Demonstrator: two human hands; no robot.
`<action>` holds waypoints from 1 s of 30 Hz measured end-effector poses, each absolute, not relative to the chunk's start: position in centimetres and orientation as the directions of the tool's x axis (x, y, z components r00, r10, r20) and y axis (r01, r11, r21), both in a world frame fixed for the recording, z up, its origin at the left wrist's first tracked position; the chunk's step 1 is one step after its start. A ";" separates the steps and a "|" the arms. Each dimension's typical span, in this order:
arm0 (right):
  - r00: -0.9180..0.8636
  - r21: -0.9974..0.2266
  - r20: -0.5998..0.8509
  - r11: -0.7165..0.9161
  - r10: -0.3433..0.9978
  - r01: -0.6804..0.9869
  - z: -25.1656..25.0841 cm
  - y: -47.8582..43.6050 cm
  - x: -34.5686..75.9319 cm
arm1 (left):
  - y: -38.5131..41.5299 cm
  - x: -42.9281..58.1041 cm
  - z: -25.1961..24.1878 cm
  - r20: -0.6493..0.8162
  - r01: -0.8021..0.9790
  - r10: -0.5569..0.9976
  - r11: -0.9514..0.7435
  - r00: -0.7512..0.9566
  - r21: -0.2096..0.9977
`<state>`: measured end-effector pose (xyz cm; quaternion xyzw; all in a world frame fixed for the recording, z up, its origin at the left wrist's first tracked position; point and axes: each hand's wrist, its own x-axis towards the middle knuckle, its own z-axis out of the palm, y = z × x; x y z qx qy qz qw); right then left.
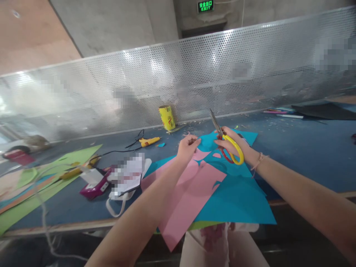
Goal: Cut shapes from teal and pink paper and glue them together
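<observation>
Left of the scissors (223,135): yellow cylinder (167,118), glue gun (150,141) (corded).

Scissors (227,138): metal blades, one yellow handle loop, one red, held in right fingers (229,132); blades stick out past the fingers, pointing away from the person and up-left, loops on the near side. Blue paper piece (207,141): curved edge, between both hands, its left edge at left fingertips (197,141). Pink sheet (191,196): cut-up far end, nearer the person than left fingers, corner hanging past table edge. Blue sheet (239,200): flat, under pink, nearer than right fingers.
</observation>
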<state>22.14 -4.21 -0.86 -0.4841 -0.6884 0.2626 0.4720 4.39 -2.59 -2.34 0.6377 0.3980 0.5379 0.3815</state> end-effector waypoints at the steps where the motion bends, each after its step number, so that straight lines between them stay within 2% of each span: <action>1: -0.094 -0.819 0.399 0.401 0.912 0.411 -1.0 -4.2 22.2 | -2.6 4.4 -2.3 0.377 0.090 0.921 -0.386 0.104 0.918; 12: -0.083 -0.850 0.396 0.399 0.915 0.345 -1.5 -3.7 22.2 | -2.1 4.4 -2.8 0.308 -0.003 0.941 -0.311 0.139 0.950; 25: -0.059 -0.892 0.354 0.356 0.933 0.278 -0.4 -4.9 21.9 | -2.1 4.6 -2.7 0.301 0.027 0.954 -0.301 0.022 0.953; 30: -0.069 -0.904 0.367 0.373 0.928 0.210 -0.9 -4.5 22.2 | -2.7 4.8 -2.5 0.170 -0.132 0.975 -0.151 0.144 0.980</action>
